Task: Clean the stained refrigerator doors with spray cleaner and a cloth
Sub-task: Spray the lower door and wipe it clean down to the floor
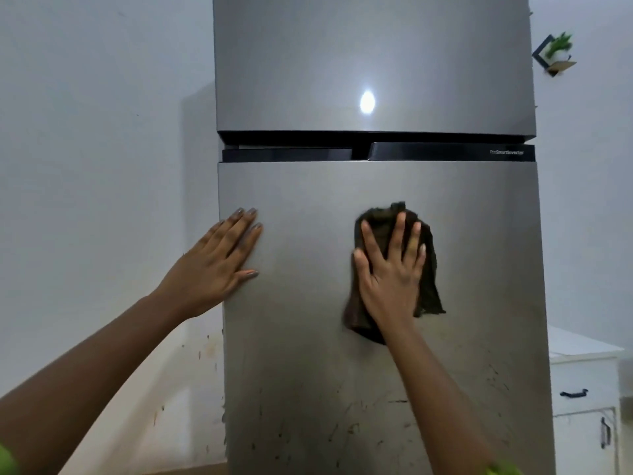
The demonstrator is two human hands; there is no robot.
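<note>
A tall silver refrigerator fills the middle of the view, with an upper door [373, 63] and a lower door [308, 337] split by a black band. My right hand [390, 269] presses a dark cloth [430, 269] flat against the lower door with straight, spread fingers. My left hand [219, 262] rests flat on the lower door's left edge, fingers straight. Dark streaks and specks [349, 430] mark the lower part of that door. No spray bottle is in view.
A white wall [102, 166] stands to the left, spattered low down near the refrigerator. A white cabinet [582, 389] with black handles stands at the lower right. A small wall shelf with a plant [556, 53] hangs at the upper right.
</note>
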